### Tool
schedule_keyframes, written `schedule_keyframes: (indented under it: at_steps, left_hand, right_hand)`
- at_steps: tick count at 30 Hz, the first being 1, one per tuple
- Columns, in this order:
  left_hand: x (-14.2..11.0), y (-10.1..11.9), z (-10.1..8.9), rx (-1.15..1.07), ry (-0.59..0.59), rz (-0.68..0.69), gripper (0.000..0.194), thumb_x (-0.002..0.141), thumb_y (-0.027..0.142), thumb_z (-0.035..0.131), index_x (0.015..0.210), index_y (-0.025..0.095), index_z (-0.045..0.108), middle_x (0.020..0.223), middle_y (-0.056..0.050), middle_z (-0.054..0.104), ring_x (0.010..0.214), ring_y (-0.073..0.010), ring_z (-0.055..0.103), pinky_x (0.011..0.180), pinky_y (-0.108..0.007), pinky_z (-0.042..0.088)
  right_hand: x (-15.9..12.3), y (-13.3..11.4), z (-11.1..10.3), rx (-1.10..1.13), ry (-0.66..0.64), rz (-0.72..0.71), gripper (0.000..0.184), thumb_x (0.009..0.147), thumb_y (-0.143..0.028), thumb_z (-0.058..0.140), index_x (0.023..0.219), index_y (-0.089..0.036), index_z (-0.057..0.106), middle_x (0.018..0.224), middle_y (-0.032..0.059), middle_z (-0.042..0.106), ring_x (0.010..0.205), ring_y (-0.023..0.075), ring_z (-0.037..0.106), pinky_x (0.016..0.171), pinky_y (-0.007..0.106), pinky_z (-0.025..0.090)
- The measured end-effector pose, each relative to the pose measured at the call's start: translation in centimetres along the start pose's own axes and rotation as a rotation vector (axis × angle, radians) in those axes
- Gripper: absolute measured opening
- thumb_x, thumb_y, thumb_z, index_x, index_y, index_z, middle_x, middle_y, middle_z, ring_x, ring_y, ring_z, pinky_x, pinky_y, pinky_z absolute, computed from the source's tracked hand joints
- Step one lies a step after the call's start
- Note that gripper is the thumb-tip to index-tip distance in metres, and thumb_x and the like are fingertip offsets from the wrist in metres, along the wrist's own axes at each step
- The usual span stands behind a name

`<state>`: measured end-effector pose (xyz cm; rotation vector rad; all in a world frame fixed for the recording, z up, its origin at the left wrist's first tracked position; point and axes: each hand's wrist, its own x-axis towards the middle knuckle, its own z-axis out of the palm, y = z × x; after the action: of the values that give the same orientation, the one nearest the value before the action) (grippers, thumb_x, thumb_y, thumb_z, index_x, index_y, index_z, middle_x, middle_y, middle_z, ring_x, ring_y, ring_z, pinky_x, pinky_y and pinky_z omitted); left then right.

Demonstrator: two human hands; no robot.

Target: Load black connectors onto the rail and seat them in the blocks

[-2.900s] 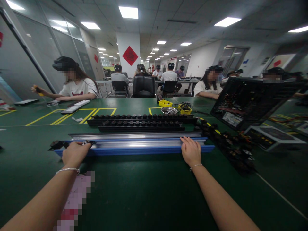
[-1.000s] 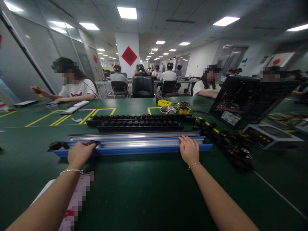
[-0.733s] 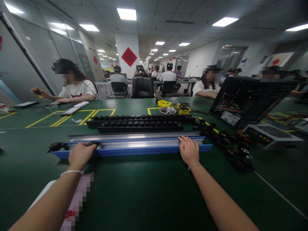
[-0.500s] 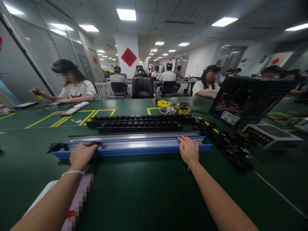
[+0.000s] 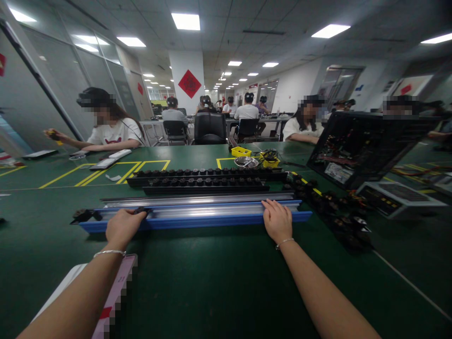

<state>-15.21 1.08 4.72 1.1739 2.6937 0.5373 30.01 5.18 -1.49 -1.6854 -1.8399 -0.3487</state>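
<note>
A long blue channel rail (image 5: 226,220) with a shiny metal inside lies crosswise on the green table. My left hand (image 5: 124,227) pinches a small black wheel piece (image 5: 142,210) in the channel, left of its middle. Near the right end, my right hand (image 5: 278,220) grips the rail, fingers laid over its upper edge. Another dark wheel piece (image 5: 82,215) sits at the rail's left end. Directly behind lies a second rail (image 5: 197,199), dark-edged with a metallic inside. The fingers partly hide the piece in my left hand.
Black strips lined with wheels (image 5: 206,181) lie farther back. Loose black wheel parts (image 5: 341,219) spread at right, beside a power supply (image 5: 399,197) and an open computer case (image 5: 367,148). A pink booklet (image 5: 122,278) lies under my left forearm. Co-workers sit across the table.
My left hand has shifted slightly to the right along the rail with the black wheel piece. My right hand stays where it was on the rail.
</note>
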Motion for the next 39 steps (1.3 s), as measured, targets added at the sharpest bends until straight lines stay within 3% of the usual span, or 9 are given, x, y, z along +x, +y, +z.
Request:
schedule_keyframes:
  at_steps: [39]
  left_hand:
    - [-1.4,1.4,0.9,-0.032,0.027,0.028,0.053,0.062,0.060,0.051,0.095,0.019,0.063,0.094,-0.014,0.068,0.094,-0.0345,0.060,0.073,-0.040,0.047]
  right_hand:
    - [0.0,-0.1,-0.2,-0.006,-0.014,0.009,0.040,0.086,-0.025,0.033,0.115,-0.025,0.059,0.122,0.0027,0.058,0.117,0.0206,0.045,0.099,0.041,0.024]
